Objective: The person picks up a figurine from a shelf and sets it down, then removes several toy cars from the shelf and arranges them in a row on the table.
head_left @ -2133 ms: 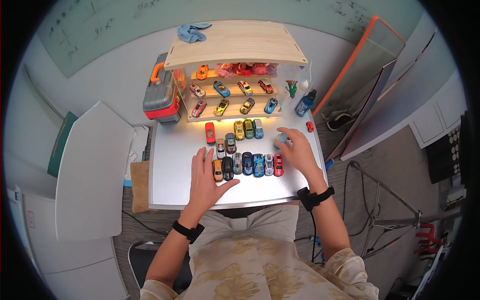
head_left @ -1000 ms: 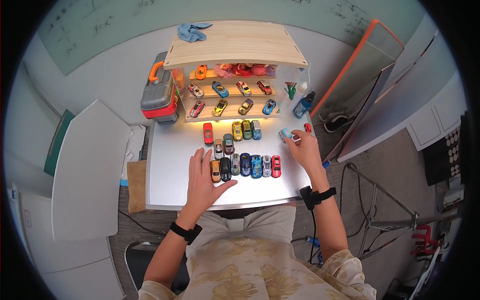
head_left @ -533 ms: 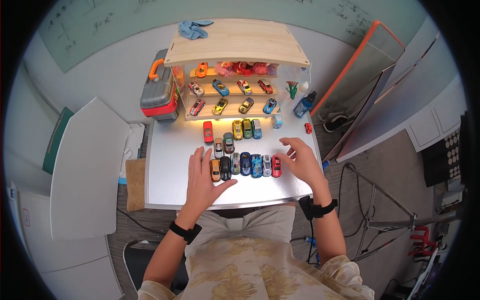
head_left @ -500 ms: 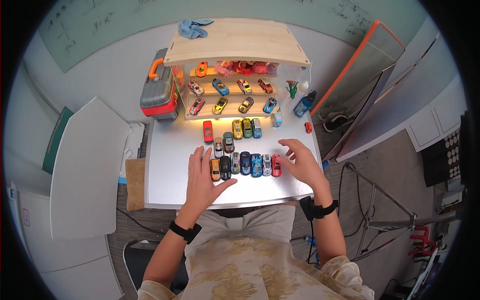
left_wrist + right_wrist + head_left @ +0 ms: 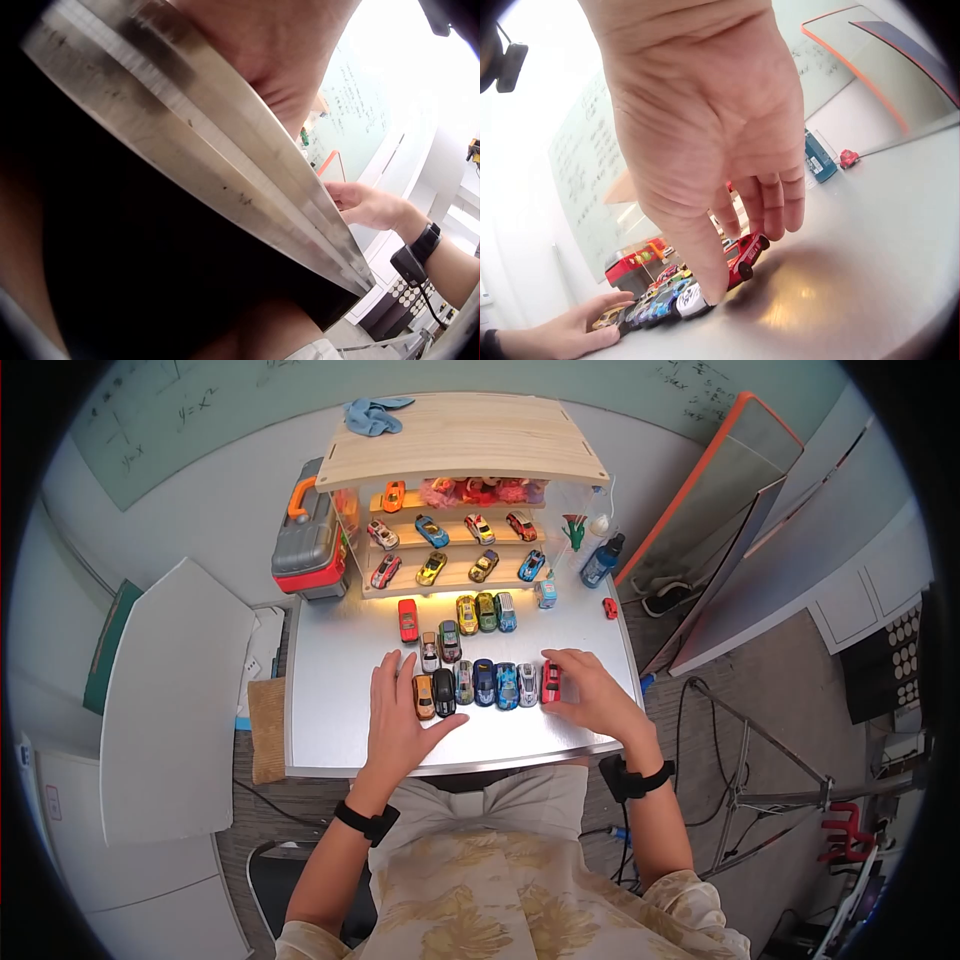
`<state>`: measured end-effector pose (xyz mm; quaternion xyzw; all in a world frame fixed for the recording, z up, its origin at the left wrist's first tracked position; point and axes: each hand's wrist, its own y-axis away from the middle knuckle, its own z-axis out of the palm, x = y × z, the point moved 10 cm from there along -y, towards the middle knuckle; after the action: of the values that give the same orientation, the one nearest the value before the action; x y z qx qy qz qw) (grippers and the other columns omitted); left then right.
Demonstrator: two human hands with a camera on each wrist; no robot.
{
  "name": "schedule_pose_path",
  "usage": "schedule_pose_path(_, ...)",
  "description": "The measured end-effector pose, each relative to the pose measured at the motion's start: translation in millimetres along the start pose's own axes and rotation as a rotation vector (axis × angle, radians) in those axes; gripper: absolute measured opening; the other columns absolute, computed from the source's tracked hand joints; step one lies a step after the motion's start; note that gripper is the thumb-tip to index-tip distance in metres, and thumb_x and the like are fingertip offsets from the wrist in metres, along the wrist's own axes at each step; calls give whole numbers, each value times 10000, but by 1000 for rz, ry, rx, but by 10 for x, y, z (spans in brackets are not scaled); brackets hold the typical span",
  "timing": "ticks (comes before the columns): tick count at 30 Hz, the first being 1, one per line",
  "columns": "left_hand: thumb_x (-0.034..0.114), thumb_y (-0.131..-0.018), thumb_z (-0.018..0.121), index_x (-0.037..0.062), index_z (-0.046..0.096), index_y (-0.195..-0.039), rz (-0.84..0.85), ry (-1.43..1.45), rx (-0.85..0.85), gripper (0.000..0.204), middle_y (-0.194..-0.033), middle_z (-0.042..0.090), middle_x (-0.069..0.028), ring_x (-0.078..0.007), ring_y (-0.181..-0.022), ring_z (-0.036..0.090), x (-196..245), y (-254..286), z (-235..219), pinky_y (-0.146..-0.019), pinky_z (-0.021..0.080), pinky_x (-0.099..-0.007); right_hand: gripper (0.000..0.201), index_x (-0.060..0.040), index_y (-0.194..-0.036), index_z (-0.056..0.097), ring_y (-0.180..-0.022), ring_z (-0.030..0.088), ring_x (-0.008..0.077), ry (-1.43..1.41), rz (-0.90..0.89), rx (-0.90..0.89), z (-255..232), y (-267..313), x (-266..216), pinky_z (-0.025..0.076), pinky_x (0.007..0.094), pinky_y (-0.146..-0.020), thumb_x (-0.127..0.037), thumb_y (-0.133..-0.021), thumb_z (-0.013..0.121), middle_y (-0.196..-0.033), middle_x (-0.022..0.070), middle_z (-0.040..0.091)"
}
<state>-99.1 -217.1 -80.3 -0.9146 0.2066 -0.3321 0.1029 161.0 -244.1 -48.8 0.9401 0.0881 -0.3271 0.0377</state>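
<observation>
A row of toy cars lies near the front of the silver table (image 5: 330, 730). At its right end is a red toy car (image 5: 551, 684); my right hand (image 5: 603, 702) pinches it lengthwise, fingers at the far end and thumb at the near end. The right wrist view shows the same red car (image 5: 748, 256) between thumb and fingers. My left hand (image 5: 393, 715) rests with straight fingers beside the orange toy car (image 5: 423, 697) at the row's left end, thumb spread below the black toy car (image 5: 444, 693). The left wrist view mostly shows the table's metal edge (image 5: 217, 165).
Behind the row stand more toy cars, including a red one (image 5: 408, 621). A lit wooden display shelf (image 5: 460, 440) holds several cars. A small light-blue toy vehicle (image 5: 546, 594) sits by its front right corner. A toolbox (image 5: 312, 540) and blue bottle (image 5: 602, 562) flank the shelf.
My right hand carried the light-blue toy vehicle, set it down by the shelf's right corner, then came back and took hold of the red car. My left hand stayed by the row.
</observation>
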Motion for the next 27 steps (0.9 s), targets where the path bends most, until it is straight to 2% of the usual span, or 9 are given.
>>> schedule_pose_path(4, 465, -721, 919, -33, 386, -1496, 0, 0, -3, 1065, -1539, 358, -278, -454, -1425, 363, -3, 4, 4, -1174, 344, -507, 682, -46, -1419, 552, -1317, 523, 370, -6, -7, 87, -217, 20, 12, 440, 423, -1128, -108, -791, 811, -1358, 186, 579)
schedule_pose_path(9, 461, -723, 919, -30, 386, -1496, 2, -1, -8, 1060, -1542, 355, -280, -455, -1428, 359, 3, -4, 7, -1174, 343, -511, 657, -35, -1407, 561, -1319, 525, 377, 43, 2, 71, -121, 13, 233, 433, 423, -1139, -99, -799, 803, -1395, 193, 580)
schedule_pose_path(16, 461, -728, 916, -31, 387, -1495, 8, 0, -7, 1053, -1544, 353, -277, -453, -1430, 358, 2, -9, 18, -1179, 336, -510, 642, -24, -1396, 572, -1355, 509, 370, 1, -7, 78, -101, 32, 241, 422, 421, -1157, -70, -797, 799, -1441, 197, 567)
schedule_pose_path(23, 460, -729, 914, -32, 391, -1490, 0, -1, -12, 1046, -1543, 355, -271, -447, -1434, 353, 1, -2, 12, -1180, 333, -509, 620, -20, -1374, 588, -1360, 516, 383, -14, 117, 135, -160, 56, 386, 442, 426, -1139, -43, -790, 798, -1450, 207, 560)
schedule_pose_path(27, 526, -758, 876, -54, 392, -1477, 23, 20, -8, 1043, -1524, 343, -299, -491, -1391, 359, 12, -4, 12, -1164, 325, -558, 635, -24, -1385, 575, -1341, 531, 397, 31, 149, 239, -243, 92, 518, 450, 421, -1132, -25, -789, 794, -1477, 215, 531)
